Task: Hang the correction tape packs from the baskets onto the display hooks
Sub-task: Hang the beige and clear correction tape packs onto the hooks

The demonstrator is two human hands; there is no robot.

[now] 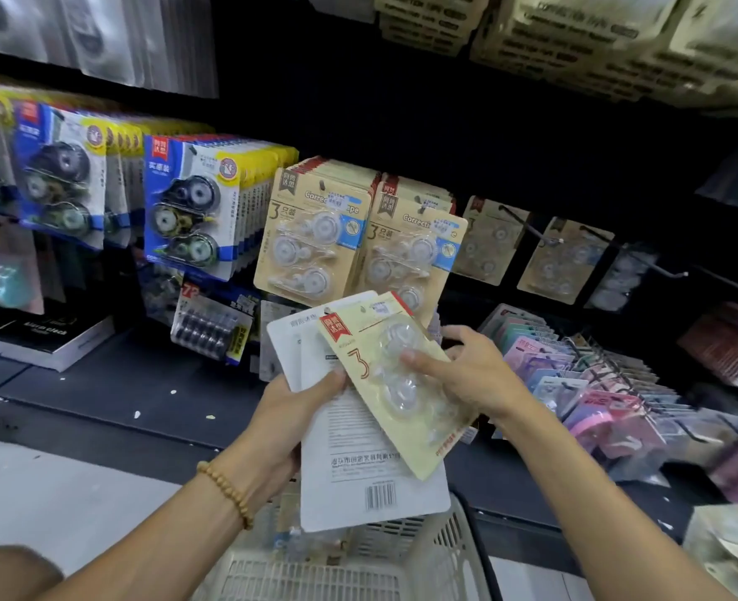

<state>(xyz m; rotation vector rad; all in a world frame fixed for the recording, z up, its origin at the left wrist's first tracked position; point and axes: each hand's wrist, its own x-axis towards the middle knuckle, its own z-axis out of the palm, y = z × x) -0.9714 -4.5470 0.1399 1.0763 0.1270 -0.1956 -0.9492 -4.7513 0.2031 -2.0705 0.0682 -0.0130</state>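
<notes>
The left hand (291, 420) holds a small stack of packs (358, 470) from the left side. Its thumb lies on the front of the stack and its fingers are hidden behind. The packs in the stack show their white backs, and one has a barcode near the bottom. A bead bracelet (226, 492) sits on the left wrist.

The right hand (471, 375) holds one tan pack (395, 383) by its right edge. The thumb lies on the clear bubble on the front, and the fingers curl behind the card. This pack faces up, tilted, and lies on top of the white stack, touching it. It has a red label at its top corner and a big "3" on it.

Both hands are above a pale basket (445, 553) at the bottom of the view. More clear packs lie inside it, but they are blurry.

Just above the hands, tan packs of the same kind hang in two full rows (323, 227) on the dark wall. To the right, two hooks (527, 227) stick out with only a few tan packs at the back. To the left hang blue packs (189, 210). Pink packs (596, 383) hang low on the right.
</notes>
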